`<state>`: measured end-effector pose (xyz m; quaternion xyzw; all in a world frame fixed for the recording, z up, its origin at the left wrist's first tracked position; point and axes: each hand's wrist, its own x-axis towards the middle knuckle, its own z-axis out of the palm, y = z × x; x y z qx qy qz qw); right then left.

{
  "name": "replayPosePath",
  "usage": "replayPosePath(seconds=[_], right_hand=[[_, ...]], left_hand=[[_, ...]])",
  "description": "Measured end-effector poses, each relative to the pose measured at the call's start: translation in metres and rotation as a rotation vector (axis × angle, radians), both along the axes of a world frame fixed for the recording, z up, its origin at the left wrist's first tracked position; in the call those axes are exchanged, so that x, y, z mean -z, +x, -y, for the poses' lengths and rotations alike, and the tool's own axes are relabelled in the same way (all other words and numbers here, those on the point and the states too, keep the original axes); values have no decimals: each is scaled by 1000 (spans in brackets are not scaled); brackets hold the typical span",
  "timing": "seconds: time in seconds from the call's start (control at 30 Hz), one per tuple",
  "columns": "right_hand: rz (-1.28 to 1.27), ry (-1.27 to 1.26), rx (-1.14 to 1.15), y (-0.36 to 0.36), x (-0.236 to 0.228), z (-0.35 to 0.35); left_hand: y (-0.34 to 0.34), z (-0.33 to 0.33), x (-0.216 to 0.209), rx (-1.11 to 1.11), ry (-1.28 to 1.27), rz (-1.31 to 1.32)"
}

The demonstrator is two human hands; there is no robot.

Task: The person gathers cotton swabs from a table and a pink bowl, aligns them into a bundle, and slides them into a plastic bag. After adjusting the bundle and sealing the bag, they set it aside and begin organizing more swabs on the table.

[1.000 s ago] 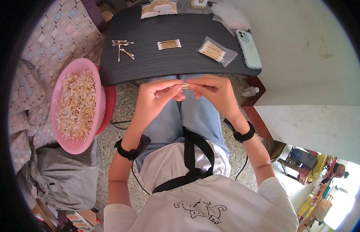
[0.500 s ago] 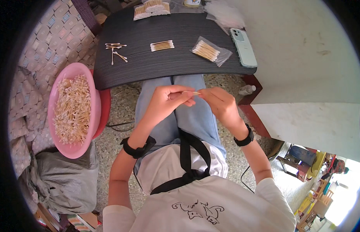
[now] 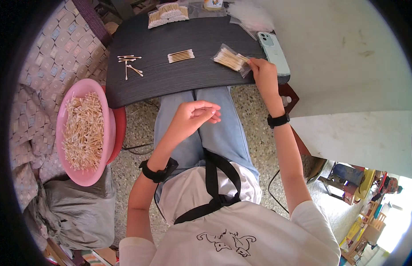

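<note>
My right hand (image 3: 264,73) is at the table's right side, its fingertips pinching cotton swabs (image 3: 243,58) against the end of a clear plastic bag (image 3: 245,71). A row of cotton swabs (image 3: 227,58) lies inside that bag. How many swabs the fingers hold is hidden. Over my lap hovers my left hand (image 3: 198,116), fingers loosely bent and a little apart, with nothing visible in it. Mid-table, a neat row of cotton swabs (image 3: 180,56) lies side by side. Several loose cotton swabs (image 3: 133,70) are scattered to its left.
A pink basin (image 3: 63,146) heaped with cotton swabs stands left of the black table (image 3: 157,80). Bundled swabs (image 3: 167,15) sit at the far edge, near a pile of clear plastic bags (image 3: 250,17). A pale green phone (image 3: 277,55) lies by the right wall.
Both hands were together over my lap, holding a thin swab between them. My right hand has moved forward and right to the bag; my left hand has stayed, its fingers now free.
</note>
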<state>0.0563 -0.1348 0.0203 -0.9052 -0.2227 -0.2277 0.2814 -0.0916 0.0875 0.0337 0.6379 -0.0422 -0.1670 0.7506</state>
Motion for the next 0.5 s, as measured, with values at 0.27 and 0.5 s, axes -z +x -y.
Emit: replayPosePath(seconds=[0.27,0.5], right_hand=[[-46,167,-104,-31,0,-23],[-281,443,164,-63,-17,-5]], left_hand=[[24,19,-5,-209,353,470],[54,63,10,-452,866,963]])
